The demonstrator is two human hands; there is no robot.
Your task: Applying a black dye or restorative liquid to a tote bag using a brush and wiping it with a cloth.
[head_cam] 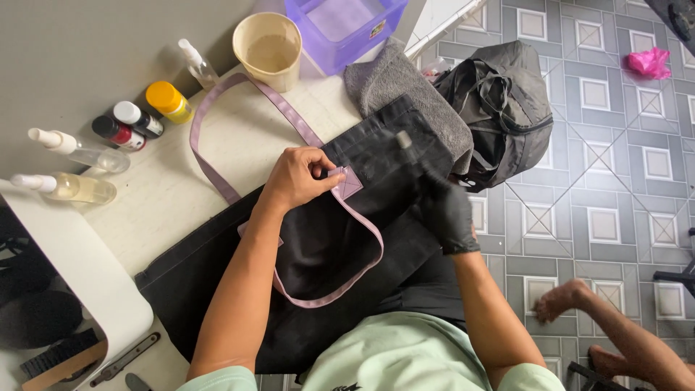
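Note:
A black fabric bag (318, 246) with lilac straps (217, 94) lies flat on the white table (174, 203). My bare left hand (300, 177) presses on the bag and pinches the lilac strap patch (347, 182) near the bag's top edge. My right hand (449, 210), in a black glove, is over the bag's right side. It grips a slim object (405, 143), blurred by motion, that points toward the bag's upper corner; I cannot tell what it is.
Spray bottles (76, 152) and small capped bottles (137, 119) stand at the table's left. A beige cup (269, 51), a purple tub (340, 25) and a grey towel (402, 90) sit at the back. A black backpack (507, 108) rests on the tiled floor. Another person's feet (565, 297) are at lower right.

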